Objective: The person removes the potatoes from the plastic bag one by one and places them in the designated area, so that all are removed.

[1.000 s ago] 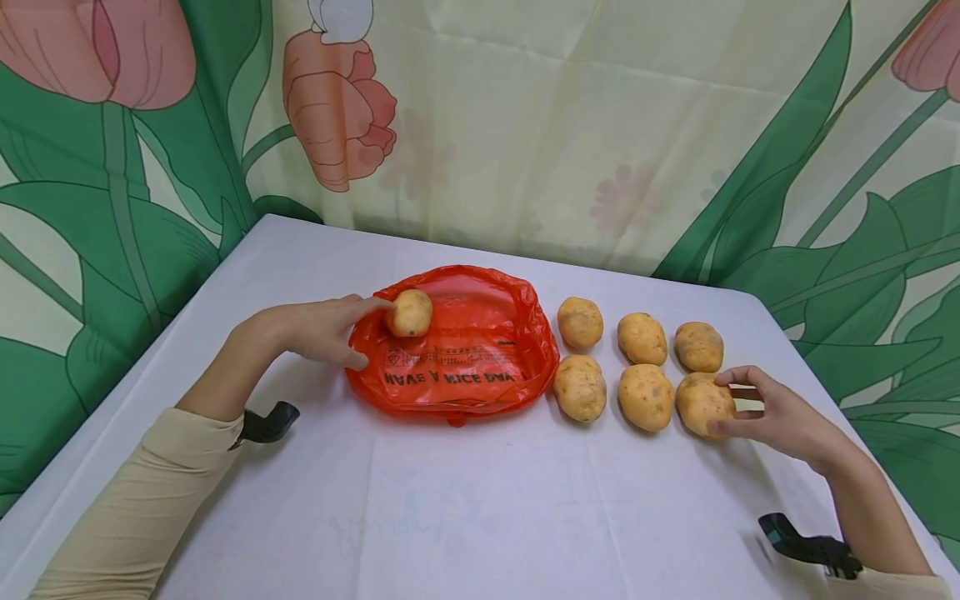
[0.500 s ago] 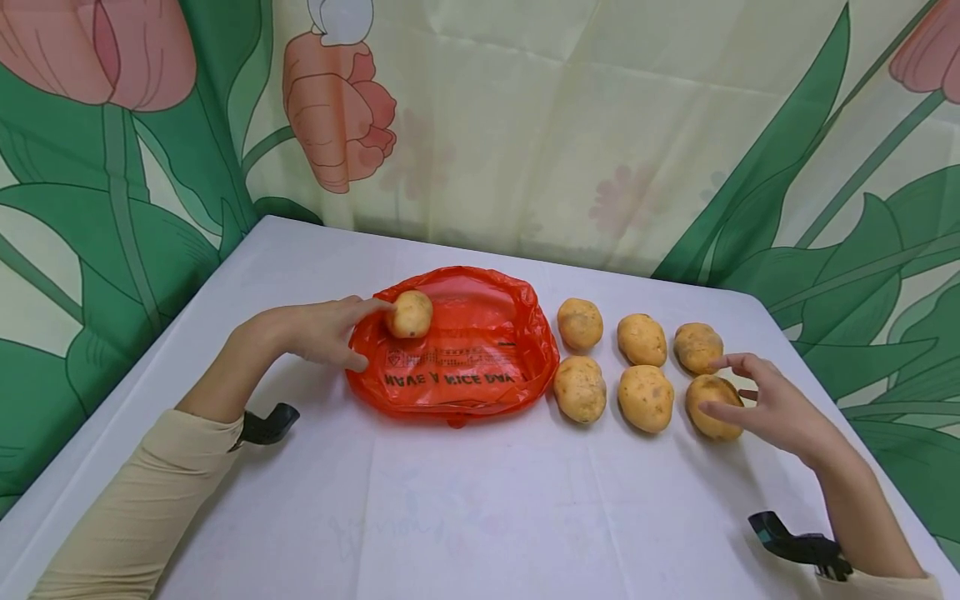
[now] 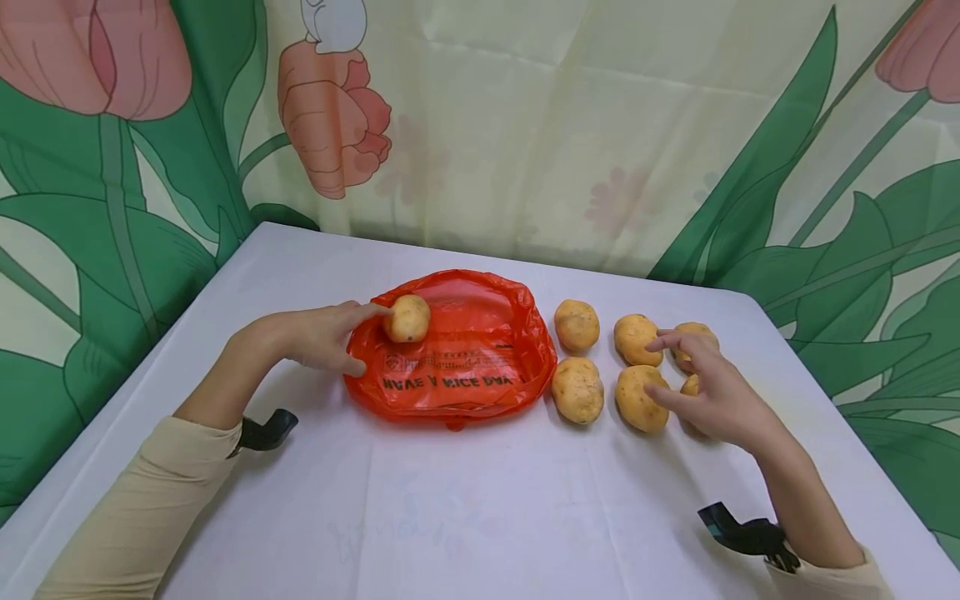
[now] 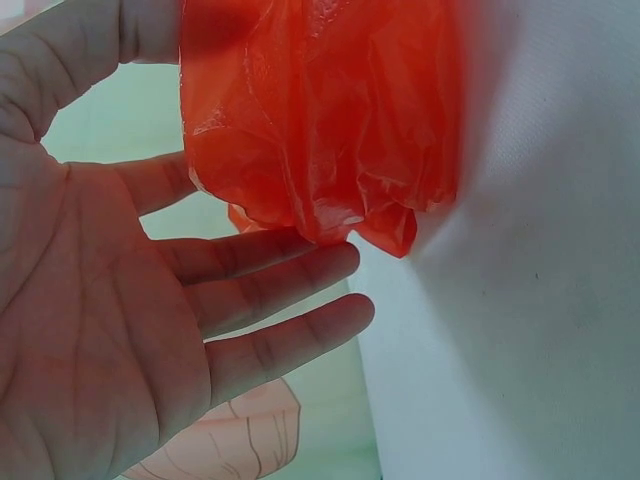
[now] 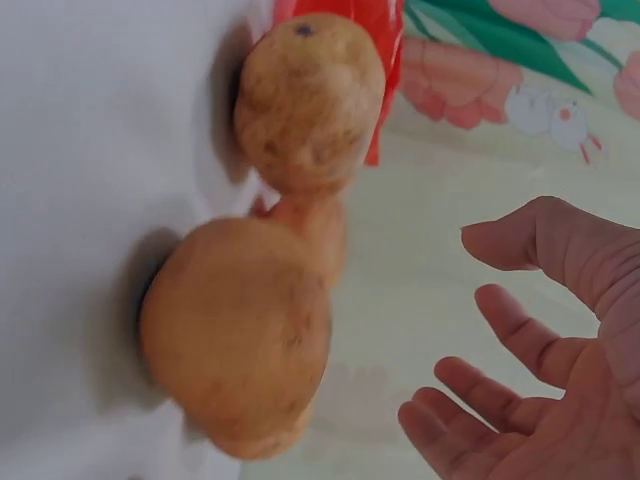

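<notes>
My left hand (image 3: 318,336) is at the left rim of a red plastic bag (image 3: 457,400), its fingers spread. In the left wrist view the fingers reach straight against the red plastic bag (image 4: 320,110). One potato (image 3: 410,318) sits inside the bag at its left, near my left fingertips. My right hand (image 3: 712,396) hovers open over the right-hand potatoes, thumb and fingers apart, holding nothing. The front-middle potato (image 3: 639,400) is right beside its fingertips, and the hand partly hides the front-right potato (image 3: 691,386). In the right wrist view a gap separates the hand (image 5: 540,370) from the nearest potato (image 5: 240,325).
Several potatoes stand in two short rows right of the bag, among them a front-left potato (image 3: 577,390) and a back-left potato (image 3: 577,326). A white cloth covers the table (image 3: 465,508). Behind it hangs a flowered curtain (image 3: 510,150).
My right hand has let go of the front-right potato, which shifted slightly right, and has moved left toward the front-middle one. My left hand has stayed at the bag rim.
</notes>
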A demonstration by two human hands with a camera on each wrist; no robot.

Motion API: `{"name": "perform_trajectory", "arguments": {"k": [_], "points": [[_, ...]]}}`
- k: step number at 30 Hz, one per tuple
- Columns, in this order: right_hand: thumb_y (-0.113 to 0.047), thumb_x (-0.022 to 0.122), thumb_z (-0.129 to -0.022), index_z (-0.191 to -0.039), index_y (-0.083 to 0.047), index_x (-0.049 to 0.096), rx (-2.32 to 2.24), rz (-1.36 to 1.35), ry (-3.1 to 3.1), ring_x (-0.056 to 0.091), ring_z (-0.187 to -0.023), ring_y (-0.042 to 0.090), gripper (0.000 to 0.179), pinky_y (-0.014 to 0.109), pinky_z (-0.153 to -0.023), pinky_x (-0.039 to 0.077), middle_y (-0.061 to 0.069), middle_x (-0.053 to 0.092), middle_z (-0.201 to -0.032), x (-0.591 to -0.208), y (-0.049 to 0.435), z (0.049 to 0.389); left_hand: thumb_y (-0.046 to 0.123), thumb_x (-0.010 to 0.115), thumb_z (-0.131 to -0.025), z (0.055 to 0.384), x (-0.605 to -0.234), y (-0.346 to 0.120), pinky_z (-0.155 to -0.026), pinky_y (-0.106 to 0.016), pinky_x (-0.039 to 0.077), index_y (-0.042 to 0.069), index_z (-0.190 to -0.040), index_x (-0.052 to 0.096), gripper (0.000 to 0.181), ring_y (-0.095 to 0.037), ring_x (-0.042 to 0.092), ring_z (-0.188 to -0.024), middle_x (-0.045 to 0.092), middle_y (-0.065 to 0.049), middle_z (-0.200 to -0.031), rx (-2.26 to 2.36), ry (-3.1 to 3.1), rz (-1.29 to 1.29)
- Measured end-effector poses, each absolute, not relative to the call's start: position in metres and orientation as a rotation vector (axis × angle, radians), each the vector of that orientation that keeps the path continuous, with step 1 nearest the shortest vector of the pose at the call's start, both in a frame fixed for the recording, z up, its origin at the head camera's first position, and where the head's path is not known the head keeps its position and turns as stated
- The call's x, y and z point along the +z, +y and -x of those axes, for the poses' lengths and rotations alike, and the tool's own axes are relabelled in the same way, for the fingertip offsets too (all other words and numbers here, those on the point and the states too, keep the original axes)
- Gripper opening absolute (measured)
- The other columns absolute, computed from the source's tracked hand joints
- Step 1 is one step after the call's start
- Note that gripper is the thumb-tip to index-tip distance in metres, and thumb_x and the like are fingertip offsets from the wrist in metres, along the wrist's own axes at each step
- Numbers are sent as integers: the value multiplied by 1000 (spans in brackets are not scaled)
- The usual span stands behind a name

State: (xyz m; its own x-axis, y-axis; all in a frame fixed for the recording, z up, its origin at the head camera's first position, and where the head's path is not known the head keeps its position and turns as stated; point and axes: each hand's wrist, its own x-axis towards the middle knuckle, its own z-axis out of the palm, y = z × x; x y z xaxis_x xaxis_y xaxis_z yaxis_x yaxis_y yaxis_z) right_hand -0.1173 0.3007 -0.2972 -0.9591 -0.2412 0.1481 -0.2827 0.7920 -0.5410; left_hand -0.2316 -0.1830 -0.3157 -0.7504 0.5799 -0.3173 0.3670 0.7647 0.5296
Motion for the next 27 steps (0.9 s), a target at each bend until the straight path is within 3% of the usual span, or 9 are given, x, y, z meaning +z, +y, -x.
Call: {"name": "perform_trajectory", "arguments": {"k": [12, 27], "points": [[-4, 73, -90, -126, -6, 55, 985, -488, -2851, 44, -135, 43, 41, 69, -104, 42, 18, 44, -149, -293, 261, 125, 18, 71, -87, 231, -315, -183, -105, -58, 47, 15, -158, 32, 81, -37, 41, -134, 40, -21, -149, 597, 2499, -720], [1, 70, -89, -122, -5, 56, 1054, -603, -2766, 45, -136, 35, 36, 61, -108, 44, 17, 51, -143, -302, 232, 141, 18, 71, -88, 230, -315, -184, -106, -59, 46, 14, -158, 31, 81, -37, 42, -134, 40, -21, -149, 599, 2493, -738]]}}
